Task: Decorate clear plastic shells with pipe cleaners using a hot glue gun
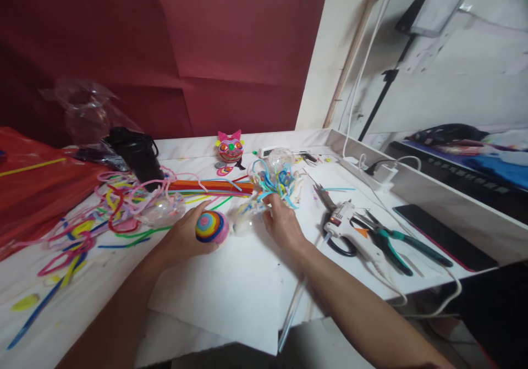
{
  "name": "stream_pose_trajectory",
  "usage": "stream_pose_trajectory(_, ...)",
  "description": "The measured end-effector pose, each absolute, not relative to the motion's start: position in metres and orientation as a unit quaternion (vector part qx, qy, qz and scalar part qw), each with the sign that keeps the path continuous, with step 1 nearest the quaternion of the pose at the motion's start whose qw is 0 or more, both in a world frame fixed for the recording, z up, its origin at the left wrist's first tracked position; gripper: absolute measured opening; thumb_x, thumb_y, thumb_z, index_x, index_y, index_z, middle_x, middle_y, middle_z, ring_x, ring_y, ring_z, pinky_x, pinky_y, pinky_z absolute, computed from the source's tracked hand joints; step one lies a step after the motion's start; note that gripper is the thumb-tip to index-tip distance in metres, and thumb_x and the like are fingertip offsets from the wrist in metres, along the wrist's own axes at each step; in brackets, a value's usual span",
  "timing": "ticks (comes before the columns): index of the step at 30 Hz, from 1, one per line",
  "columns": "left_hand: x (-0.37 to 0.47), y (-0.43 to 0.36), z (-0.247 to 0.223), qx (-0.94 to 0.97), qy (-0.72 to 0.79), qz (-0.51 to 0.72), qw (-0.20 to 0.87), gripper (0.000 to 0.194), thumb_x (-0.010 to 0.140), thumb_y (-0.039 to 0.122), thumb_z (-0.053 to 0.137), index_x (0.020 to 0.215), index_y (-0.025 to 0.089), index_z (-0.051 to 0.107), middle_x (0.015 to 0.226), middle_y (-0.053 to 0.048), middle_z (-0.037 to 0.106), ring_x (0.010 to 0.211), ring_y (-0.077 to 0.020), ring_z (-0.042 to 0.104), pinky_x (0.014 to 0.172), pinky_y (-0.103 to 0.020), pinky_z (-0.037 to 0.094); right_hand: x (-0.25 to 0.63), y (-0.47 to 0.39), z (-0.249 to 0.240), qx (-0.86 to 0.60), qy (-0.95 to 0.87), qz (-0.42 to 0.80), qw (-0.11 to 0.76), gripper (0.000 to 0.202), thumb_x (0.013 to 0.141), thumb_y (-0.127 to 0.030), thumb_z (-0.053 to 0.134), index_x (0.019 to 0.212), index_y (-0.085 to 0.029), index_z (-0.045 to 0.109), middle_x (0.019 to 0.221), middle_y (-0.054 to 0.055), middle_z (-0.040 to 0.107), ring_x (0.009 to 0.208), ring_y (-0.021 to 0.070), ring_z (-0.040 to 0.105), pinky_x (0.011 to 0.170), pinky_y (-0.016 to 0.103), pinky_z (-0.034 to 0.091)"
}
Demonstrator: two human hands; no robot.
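Observation:
My left hand (183, 236) is closed around the side of a ball (212, 227) covered in coloured rings, pink at the centre, then yellow, orange and blue. The ball is held just above a white sheet of paper (214, 297). My right hand (281, 221) is at the near edge of a heap of short pipe cleaner scraps (277, 181), its fingers bent in a pinch. Whatever lies between those fingertips is hidden. A clear plastic piece (247, 221) sits between both hands. Behind the scraps lies a bundle of long orange and red pipe cleaners (210, 186).
A pink lion-head figure (230, 148) stands at the back. On the left are tangled pipe cleaners (82, 237) and a black bottle (134, 154). A white glue gun (344, 220), green-handled pliers (396, 237) and a dark phone (445, 237) lie on the right, with trailing cables.

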State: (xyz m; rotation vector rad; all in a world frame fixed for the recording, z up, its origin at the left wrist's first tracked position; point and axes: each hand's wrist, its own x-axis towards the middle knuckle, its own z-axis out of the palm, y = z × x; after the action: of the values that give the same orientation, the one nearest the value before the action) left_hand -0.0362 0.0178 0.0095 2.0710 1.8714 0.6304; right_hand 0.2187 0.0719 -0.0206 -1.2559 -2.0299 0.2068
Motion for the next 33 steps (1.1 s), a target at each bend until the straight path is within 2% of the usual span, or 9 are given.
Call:
stream_pose_trajectory(7,-0.039,0.021,0.006,0.719,0.654,0.190,0.138,0.094,0.064,0.043,0.074,0.147,0.020,0.038,0.149,-0.015,0.050,0.134,-0.0368,0.050,0.107,-0.044,0.045,0.230,0.072,-0.007,-0.416,-0.849,0.082,0.316,0.040,0.064,-0.004,0.047,0.101,-0.020,0.054,0.089,0.007,0.065,0.083,0.0231,0.063,0.073,0.030,0.048)
stream_pose_trajectory(9,-0.040,0.022,0.004,0.724,0.647,0.198,0.134,0.093,0.064,0.044,0.074,0.146,0.020,0.039,0.149,-0.015,0.051,0.134,-0.0372,0.049,0.107,-0.045,0.045,0.233,0.071,-0.004,-0.389,-0.868,0.077,0.299,0.050,0.067,-0.001,0.047,0.113,-0.018,0.056,0.094,0.007,0.065,0.085,0.0217,0.064,0.075,0.030,0.049)
stream_pose_trajectory(12,-0.040,0.023,0.001,0.725,0.646,0.202,0.128,0.092,0.063,0.045,0.074,0.146,0.022,0.041,0.147,-0.014,0.052,0.132,-0.0369,0.051,0.106,-0.046,0.045,0.231,0.071,-0.006,-0.363,-0.888,0.058,0.278,0.068,0.073,0.003,0.045,0.136,-0.021,0.050,0.103,0.008,0.062,0.089,0.0202,0.064,0.079,0.029,0.051)
stream_pose_trajectory(14,-0.040,0.022,0.001,0.725,0.648,0.198,0.127,0.092,0.063,0.045,0.074,0.146,0.022,0.041,0.147,-0.014,0.053,0.132,-0.0367,0.052,0.106,-0.045,0.045,0.227,0.070,-0.012,-0.356,-0.890,0.045,0.282,0.074,0.074,0.005,0.044,0.142,-0.022,0.046,0.107,0.009,0.060,0.094,0.0209,0.063,0.080,0.030,0.052)
stream_pose_trajectory(18,-0.038,0.021,0.002,0.724,0.647,0.200,0.133,0.091,0.064,0.047,0.072,0.145,0.020,0.040,0.146,-0.015,0.053,0.132,-0.0357,0.052,0.106,-0.044,0.045,0.219,0.070,-0.020,-0.336,-0.896,0.038,0.288,0.080,0.073,0.008,0.040,0.147,-0.024,0.038,0.127,0.014,0.052,0.117,0.0250,0.055,0.090,0.038,0.054)
stream_pose_trajectory(21,-0.037,0.021,0.005,0.712,0.655,0.209,0.139,0.091,0.062,0.048,0.073,0.143,0.018,0.042,0.145,-0.015,0.054,0.132,-0.0355,0.052,0.107,-0.042,0.044,0.218,0.070,-0.021,-0.314,-0.918,0.043,0.238,0.081,0.074,0.005,0.045,0.149,-0.021,0.035,0.139,0.017,0.046,0.130,0.0285,0.045,0.099,0.043,0.050)
stream_pose_trajectory(25,-0.038,0.020,0.010,0.705,0.664,0.206,0.140,0.093,0.061,0.043,0.074,0.144,0.018,0.042,0.144,-0.015,0.055,0.131,-0.0357,0.052,0.106,-0.043,0.045,0.225,0.073,-0.019,-0.289,-0.939,0.072,0.175,0.089,0.067,-0.001,0.059,0.151,-0.009,0.032,0.145,0.023,0.043,0.138,0.0326,0.039,0.112,0.048,0.039)
stream_pose_trajectory(29,-0.040,0.020,0.014,0.704,0.663,0.213,0.140,0.095,0.058,0.042,0.075,0.144,0.019,0.042,0.143,-0.014,0.056,0.129,-0.0367,0.054,0.105,-0.045,0.046,0.234,0.070,-0.014,-0.296,-0.941,0.110,0.120,0.100,0.063,-0.007,0.065,0.155,-0.009,0.025,0.155,0.023,0.036,0.148,0.0363,0.025,0.118,0.052,0.027)
stream_pose_trajectory(33,-0.041,0.019,0.016,0.706,0.663,0.209,0.139,0.095,0.060,0.044,0.074,0.145,0.019,0.041,0.143,-0.013,0.057,0.129,-0.0366,0.054,0.105,-0.044,0.046,0.234,0.062,-0.007,-0.279,-0.943,0.139,0.115,0.100,0.069,-0.024,0.073,0.155,-0.006,0.025,0.157,0.023,0.033,0.149,0.0383,0.022,0.120,0.053,0.023)
